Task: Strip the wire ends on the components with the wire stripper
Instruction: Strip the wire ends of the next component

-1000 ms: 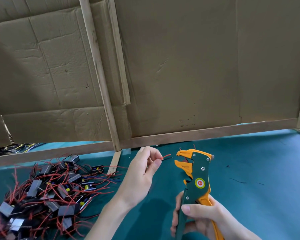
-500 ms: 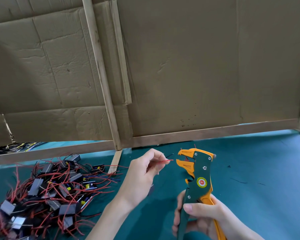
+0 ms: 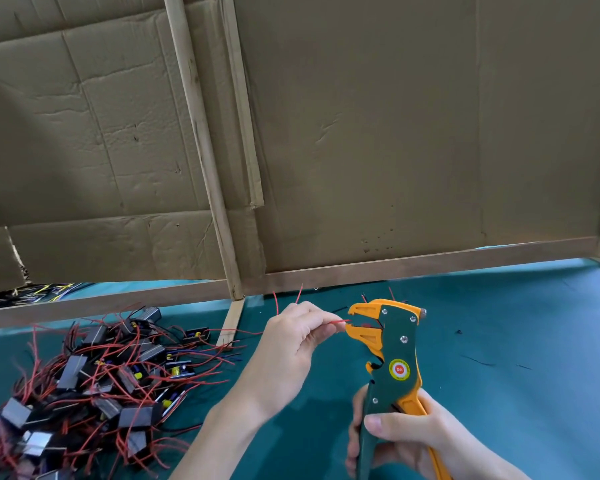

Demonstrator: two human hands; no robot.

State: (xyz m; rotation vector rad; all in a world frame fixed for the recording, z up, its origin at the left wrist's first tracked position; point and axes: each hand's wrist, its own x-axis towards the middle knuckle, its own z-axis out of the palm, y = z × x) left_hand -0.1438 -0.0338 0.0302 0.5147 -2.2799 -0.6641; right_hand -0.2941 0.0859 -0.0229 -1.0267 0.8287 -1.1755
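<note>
1. A cardboard wall (image 3: 395,133) filled the upper part of the view, braced by a slanted wooden slat (image 3: 201,140) and a wooden rail (image 3: 430,261) along its lower edge.
2. A table (image 3: 516,323) covered in teal cloth lay below the wall.
3. A pile (image 3: 94,382) of dark block-shaped components with tangled red wires sat on the cloth at the left, well apart from the tool.
4. The left hand (image 3: 291,344) reached in from below, raised over the cloth, its thumb and fingers pinching a red wire (image 3: 338,321). Two more red wire ends (image 3: 276,303) stuck up behind its knuckles.
5. The right hand (image 3: 406,441) was wrapped round both handles of the stripper (image 3: 392,355), thumb across the front.
6. The stripper, green with orange jaws and grips, stood nearly upright, head up, jaws facing left and apart.
7. The pinched wire ran level from the left fingers toward the tool, with its tip in the mouth of the jaws, between upper and lower.
8. A few thin black scraps (image 3: 478,361) lay on the cloth right of the stripper.
</note>
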